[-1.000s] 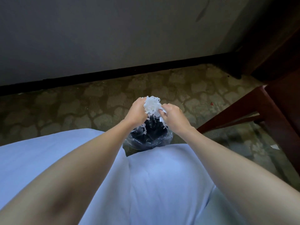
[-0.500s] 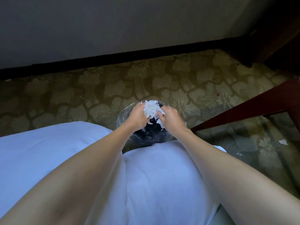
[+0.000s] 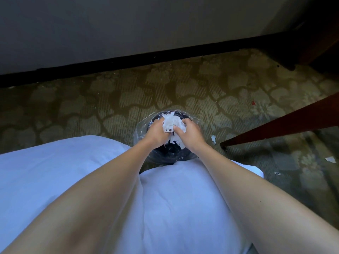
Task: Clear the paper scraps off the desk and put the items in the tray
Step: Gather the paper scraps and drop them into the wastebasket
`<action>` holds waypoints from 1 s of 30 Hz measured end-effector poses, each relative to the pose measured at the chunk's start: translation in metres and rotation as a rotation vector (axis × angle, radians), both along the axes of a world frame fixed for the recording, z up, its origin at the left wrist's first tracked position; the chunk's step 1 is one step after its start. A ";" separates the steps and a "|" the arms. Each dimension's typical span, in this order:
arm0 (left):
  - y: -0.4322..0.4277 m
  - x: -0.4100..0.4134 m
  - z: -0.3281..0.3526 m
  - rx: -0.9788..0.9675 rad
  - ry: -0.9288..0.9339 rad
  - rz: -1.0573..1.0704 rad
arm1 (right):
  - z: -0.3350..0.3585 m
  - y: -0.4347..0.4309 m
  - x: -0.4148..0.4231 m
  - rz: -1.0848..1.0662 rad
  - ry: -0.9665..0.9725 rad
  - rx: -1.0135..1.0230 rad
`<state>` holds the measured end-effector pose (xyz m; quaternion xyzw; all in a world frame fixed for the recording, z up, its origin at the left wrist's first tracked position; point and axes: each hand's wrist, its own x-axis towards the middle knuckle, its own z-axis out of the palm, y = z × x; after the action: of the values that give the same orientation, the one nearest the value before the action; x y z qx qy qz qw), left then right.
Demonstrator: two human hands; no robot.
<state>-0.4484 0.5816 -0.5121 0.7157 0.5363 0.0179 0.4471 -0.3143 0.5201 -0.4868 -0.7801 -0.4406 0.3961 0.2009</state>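
A bunch of white paper scraps (image 3: 171,122) is held between both hands, right above the mouth of a small black waste bin (image 3: 165,154) lined with a clear plastic bag. My left hand (image 3: 157,132) grips the bunch from the left. My right hand (image 3: 189,132) grips it from the right. A few scraps hang below the hands into the bin. The bin stands on the patterned carpet just beyond my white-clothed lap. The desk and the tray are out of view.
A dark red wooden chair or desk leg (image 3: 278,123) slants across the right side. Loose paper scraps (image 3: 213,139) lie on the carpet (image 3: 91,107) beside the bin, another scrap (image 3: 331,159) at far right. A grey wall with dark skirting runs behind.
Both hands have moved down with the paper bunch, from above the bin to its mouth. The view has tilted downward, showing more carpet.
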 end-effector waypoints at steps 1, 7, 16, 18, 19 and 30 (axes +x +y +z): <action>0.000 -0.002 -0.004 -0.016 0.017 0.010 | 0.001 0.000 0.000 0.012 0.008 -0.008; -0.003 -0.002 0.012 -0.044 0.085 0.000 | 0.004 -0.005 0.001 0.042 0.055 -0.057; -0.015 0.000 0.049 0.026 0.052 -0.012 | 0.045 -0.021 0.006 0.048 0.028 -0.005; -0.019 -0.001 0.061 0.045 0.046 -0.027 | 0.059 -0.026 0.008 0.058 0.006 0.011; -0.022 -0.001 0.067 0.056 0.045 -0.036 | 0.066 -0.030 0.009 0.059 -0.003 0.018; -0.061 0.011 0.151 0.190 0.003 -0.184 | 0.154 -0.078 0.024 0.127 -0.144 0.092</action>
<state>-0.4371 0.5206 -0.3607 0.8009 0.4650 0.0268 0.3763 -0.2905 0.4422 -0.3325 -0.7671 -0.5201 0.3302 0.1791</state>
